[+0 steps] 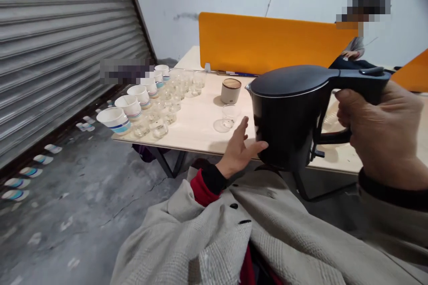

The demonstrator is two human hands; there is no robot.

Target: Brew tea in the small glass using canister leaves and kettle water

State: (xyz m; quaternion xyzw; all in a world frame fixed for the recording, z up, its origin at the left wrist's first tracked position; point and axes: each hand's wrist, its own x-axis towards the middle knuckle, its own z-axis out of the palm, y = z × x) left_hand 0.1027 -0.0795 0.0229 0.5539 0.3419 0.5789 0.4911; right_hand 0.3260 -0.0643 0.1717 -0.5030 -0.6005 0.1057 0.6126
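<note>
My right hand [384, 129] is wrapped round the handle of a black electric kettle [284, 120], raised above the table's front edge. The kettle's lid is down and its spout points left. My left hand [239, 149] is beside the kettle's lower left side, thumb and fingers apart; the thumb tip overlaps the body, and I cannot tell whether it touches. Just beyond that hand stands a clear cup [230, 116] on the table. Behind it sits a pale round canister [230, 91] with a wood-coloured top.
Several white paper cups [129, 106] line the table's left edge, beside rows of clear cups [160, 129]. An orange divider [264, 44] crosses the back of the table [197, 120]. A person [354, 49] sits behind it. More paper cups [30, 171] are on the floor near the shutter [67, 22].
</note>
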